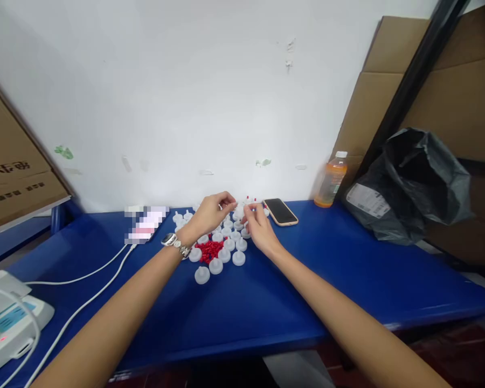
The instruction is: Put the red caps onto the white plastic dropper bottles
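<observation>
My left hand (pixel 215 211), with a watch (pixel 170 239) on its wrist, reaches over a group of translucent white plastic nozzle caps (pixel 238 258). Its thumb and fingers are pinched together, and what is between them is too small to make out. Close by on the right, my right hand (pixel 259 226) is also closed in a pinch at the edge of the caps. Its fingertips hide whatever they hold. A pile of small red tips (pixel 210 251) lies among the caps, below my left hand. Behind my hands a few caps carry red tips.
A black-screened phone (pixel 281 211) lies right of the caps; another phone (pixel 147 223) charges at left by a white cable (pixel 101 295). An orange drink bottle (pixel 331 180) and grey plastic bag (pixel 408 186) stand at right. A white device (pixel 14 320) sits front left on the blue table (pixel 267 307).
</observation>
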The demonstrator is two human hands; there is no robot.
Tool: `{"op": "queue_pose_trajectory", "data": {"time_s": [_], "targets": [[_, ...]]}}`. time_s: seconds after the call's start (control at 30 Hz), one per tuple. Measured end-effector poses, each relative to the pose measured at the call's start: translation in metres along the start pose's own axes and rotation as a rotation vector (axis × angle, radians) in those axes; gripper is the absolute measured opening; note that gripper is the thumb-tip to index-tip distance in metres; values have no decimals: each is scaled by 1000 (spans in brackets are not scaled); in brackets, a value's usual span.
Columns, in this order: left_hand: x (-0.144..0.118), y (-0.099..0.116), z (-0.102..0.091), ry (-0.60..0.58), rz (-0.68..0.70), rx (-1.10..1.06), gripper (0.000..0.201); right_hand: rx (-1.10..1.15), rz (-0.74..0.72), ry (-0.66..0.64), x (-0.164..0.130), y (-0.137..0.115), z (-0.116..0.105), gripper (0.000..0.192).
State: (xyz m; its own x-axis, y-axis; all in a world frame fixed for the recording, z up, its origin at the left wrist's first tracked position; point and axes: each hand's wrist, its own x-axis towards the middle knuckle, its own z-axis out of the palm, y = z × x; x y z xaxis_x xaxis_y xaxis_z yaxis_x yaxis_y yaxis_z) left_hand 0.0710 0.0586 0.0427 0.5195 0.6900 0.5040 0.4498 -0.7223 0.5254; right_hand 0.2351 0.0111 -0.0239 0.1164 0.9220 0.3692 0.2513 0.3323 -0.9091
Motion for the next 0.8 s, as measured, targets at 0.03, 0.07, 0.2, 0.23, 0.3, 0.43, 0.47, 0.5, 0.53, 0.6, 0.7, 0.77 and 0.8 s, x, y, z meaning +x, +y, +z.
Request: {"op": "queue_pose_trajectory", "data": {"time_s": [0.03,0.07,0.2,0.23,0.3,0.43,0.47,0.5,0.53,0.6,0.7,0.77,0.8], "targets": [[-11,1,-2,12,-16,-56,24,16,-5,-34,-5,-8,6,40],[-22,2,-4,27,-34,-113,25,40,-16,-70,-10,-15,12,39],[-49,0,-3,90,-32,-187,26,168,-66,-155,-18,-29,26,37],[-54,-1,-4,70,-5,-140,25,196,-65,-163,-18,-29,27,37],[-60,-1,-5,9,53,-30,25,241,-47,-192,-19,-31,26,40],[-66,6,-9,-57,100,69,24,272,25,-266,-21,-35,21,55],[-67,8,-9,-78,116,86,25,283,53,-270,-21,-37,21,58],[-67,10,-9,-100,141,107,26,295,83,-270,-22,-38,21,61],[-67,11,-8,-116,173,134,27,305,111,-266,-23,-39,21,63],[-66,12,-6,-122,233,191,30,308,152,-267,-23,-41,23,65],[-65,9,0,-76,229,194,32,272,135,-283,-24,-40,25,65],[-65,8,5,-19,137,103,34,209,58,-275,-25,-39,25,63],[-65,8,8,14,80,33,35,158,-1,-254,-25,-39,24,60]]}}
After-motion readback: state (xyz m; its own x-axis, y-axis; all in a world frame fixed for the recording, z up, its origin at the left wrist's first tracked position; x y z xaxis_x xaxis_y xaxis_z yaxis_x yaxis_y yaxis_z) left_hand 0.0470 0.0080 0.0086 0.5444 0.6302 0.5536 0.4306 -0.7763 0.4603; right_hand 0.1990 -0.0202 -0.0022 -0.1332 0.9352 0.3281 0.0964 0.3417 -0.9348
